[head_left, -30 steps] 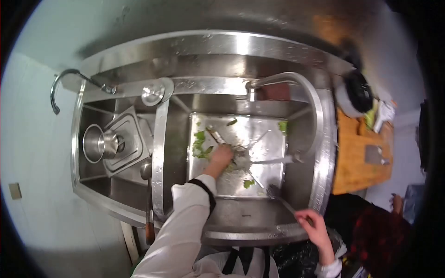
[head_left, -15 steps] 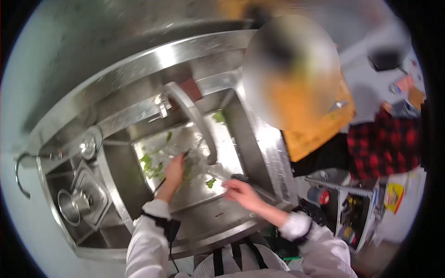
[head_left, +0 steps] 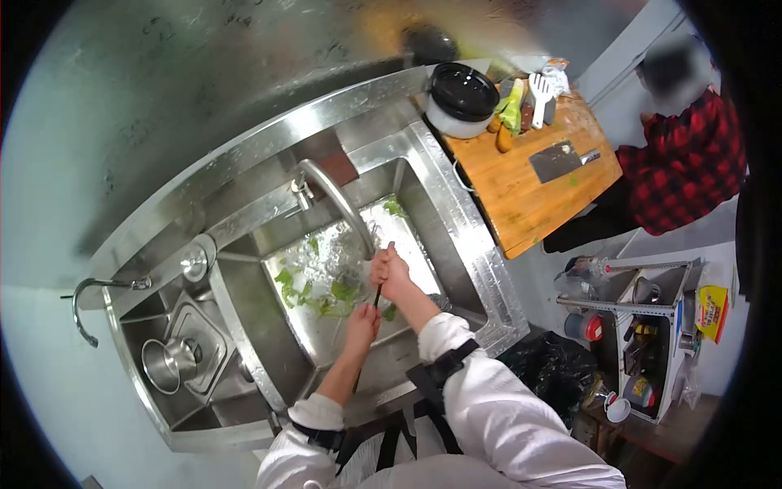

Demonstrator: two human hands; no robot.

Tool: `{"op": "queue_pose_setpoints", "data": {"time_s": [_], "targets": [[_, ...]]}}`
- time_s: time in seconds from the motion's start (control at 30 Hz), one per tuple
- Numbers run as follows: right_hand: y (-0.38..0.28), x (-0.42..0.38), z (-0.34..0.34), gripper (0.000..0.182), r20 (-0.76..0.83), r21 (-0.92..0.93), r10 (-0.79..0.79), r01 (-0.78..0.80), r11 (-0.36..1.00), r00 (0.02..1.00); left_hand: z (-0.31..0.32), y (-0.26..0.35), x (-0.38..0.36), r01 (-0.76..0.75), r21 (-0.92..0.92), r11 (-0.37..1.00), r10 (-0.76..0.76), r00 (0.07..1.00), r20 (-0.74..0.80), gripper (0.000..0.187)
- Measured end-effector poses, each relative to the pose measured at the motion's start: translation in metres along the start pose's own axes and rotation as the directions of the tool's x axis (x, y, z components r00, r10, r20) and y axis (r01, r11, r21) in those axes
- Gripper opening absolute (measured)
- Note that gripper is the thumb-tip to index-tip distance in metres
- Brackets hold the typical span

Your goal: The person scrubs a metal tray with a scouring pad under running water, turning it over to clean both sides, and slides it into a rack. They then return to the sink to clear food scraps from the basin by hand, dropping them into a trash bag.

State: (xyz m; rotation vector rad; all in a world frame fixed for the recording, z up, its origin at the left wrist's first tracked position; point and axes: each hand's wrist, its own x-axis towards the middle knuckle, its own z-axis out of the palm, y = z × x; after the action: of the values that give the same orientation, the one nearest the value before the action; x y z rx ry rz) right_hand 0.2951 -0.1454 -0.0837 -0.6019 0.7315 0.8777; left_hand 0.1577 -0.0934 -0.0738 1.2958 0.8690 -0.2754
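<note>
My right hand (head_left: 391,272) is closed just below the spout of the curved faucet (head_left: 338,196), over the sink basin. Below and left of it, my left hand (head_left: 363,328) is closed around a thin dark rod-like item (head_left: 377,295) that runs up toward my right hand. What my right hand grips is too small to make out. Beneath both hands, a shiny metal tray or basin bottom (head_left: 415,269) holds water and scattered green leaves (head_left: 342,291).
Right of the sink, a wooden board (head_left: 529,204) bears a cleaver (head_left: 556,161), a black-lidded pot (head_left: 463,96) and vegetables. A person in a red checked shirt (head_left: 684,163) is beyond it. A metal bowl (head_left: 163,367) sits in the left sink.
My right hand has moved up and left to the spout and closed. My left hand has moved right and down, nearer to it. The view has shifted, and the person stands farther right.
</note>
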Motion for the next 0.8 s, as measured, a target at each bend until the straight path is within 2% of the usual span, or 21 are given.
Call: {"op": "queue_pose_setpoints", "data": {"time_s": [0.07,0.1,0.17,0.2,0.27,0.3,0.33,0.4,0.43,0.47,0.53,0.57,0.6,0.63,0.67,0.7,0.73,0.8], "targets": [[0.009,-0.008,-0.007,0.037,0.105,-0.118,0.029,-0.016,0.993,0.994,0.0,0.018,0.005,0.153,-0.345,0.926,-0.084,0.975,0.207,0.022],[0.011,-0.011,-0.007,0.037,0.107,-0.12,0.035,-0.022,0.993,0.994,-0.001,0.021,0.008,0.151,-0.346,0.926,-0.085,0.976,0.2,0.022],[0.016,-0.023,-0.006,0.025,0.186,-0.256,-0.133,0.179,0.95,0.974,-0.002,0.023,0.012,0.182,-0.462,0.868,-0.048,0.957,0.287,0.019],[0.014,-0.034,0.0,0.025,0.188,-0.254,-0.131,0.178,0.951,0.973,0.0,0.03,0.012,0.18,-0.46,0.869,-0.048,0.958,0.283,0.019],[0.011,-0.051,0.007,0.021,0.16,-0.522,-0.114,0.182,0.833,0.98,0.004,0.043,0.005,0.12,-0.578,0.807,-0.019,0.984,0.178,0.014],[0.011,-0.046,0.004,0.021,0.166,-0.524,-0.108,0.18,0.832,0.98,0.004,0.054,0.001,0.083,-0.549,0.832,0.029,0.981,0.192,0.011],[0.012,-0.038,0.0,0.022,0.164,-0.526,-0.171,0.233,0.818,0.971,0.002,0.052,0.004,0.082,-0.55,0.831,0.026,0.982,0.186,0.011],[0.011,-0.029,0.001,0.025,0.158,-0.53,-0.298,0.335,0.779,0.942,-0.003,0.052,0.008,0.19,-0.513,0.837,0.049,0.908,0.417,0.014],[0.006,-0.02,0.003,0.027,0.123,-0.453,-0.325,0.345,0.822,0.938,-0.003,0.051,0.01,0.195,-0.483,0.854,0.052,0.89,0.453,0.023],[-0.001,-0.015,0.009,0.029,0.159,-0.418,-0.392,0.421,0.805,0.906,-0.003,0.043,0.009,0.196,-0.487,0.851,0.048,0.895,0.444,0.023],[-0.026,-0.014,0.024,0.035,0.136,-0.324,-0.375,0.399,0.858,0.917,-0.001,0.025,0.008,0.246,-0.378,0.893,-0.045,0.882,0.469,0.033],[-0.039,-0.013,0.019,0.036,0.142,-0.243,-0.333,0.359,0.901,0.932,-0.001,0.024,-0.001,0.184,-0.314,0.931,-0.04,0.91,0.413,0.038],[-0.045,-0.011,0.015,0.037,0.148,-0.16,-0.295,0.317,0.935,0.944,-0.003,0.019,-0.002,0.185,-0.314,0.931,-0.042,0.91,0.412,0.038],[-0.038,-0.008,0.01,0.037,0.144,-0.159,-0.294,0.315,0.936,0.945,-0.004,0.012,-0.002,0.069,-0.243,0.967,0.01,0.951,0.309,0.036],[-0.026,-0.009,0.01,0.038,0.09,-0.242,-0.318,0.33,0.912,0.944,-0.004,0.006,0.001,-0.044,-0.162,0.986,0.078,0.975,0.21,0.035],[-0.011,-0.011,0.009,0.039,0.039,-0.326,-0.344,0.337,0.883,0.938,-0.003,-0.001,0.006,-0.039,-0.171,0.984,0.068,0.984,0.164,0.03],[0.012,-0.011,-0.001,0.04,0.101,-0.444,-0.349,0.356,0.822,0.932,0.0,-0.001,0.007,-0.039,-0.174,0.984,0.068,0.984,0.165,0.03],[0.029,-0.032,0.007,0.037,0.077,-0.389,-0.229,0.241,0.889,0.97,0.007,0.003,0.007,-0.143,-0.13,0.981,0.147,0.989,0.018,0.027]]}}
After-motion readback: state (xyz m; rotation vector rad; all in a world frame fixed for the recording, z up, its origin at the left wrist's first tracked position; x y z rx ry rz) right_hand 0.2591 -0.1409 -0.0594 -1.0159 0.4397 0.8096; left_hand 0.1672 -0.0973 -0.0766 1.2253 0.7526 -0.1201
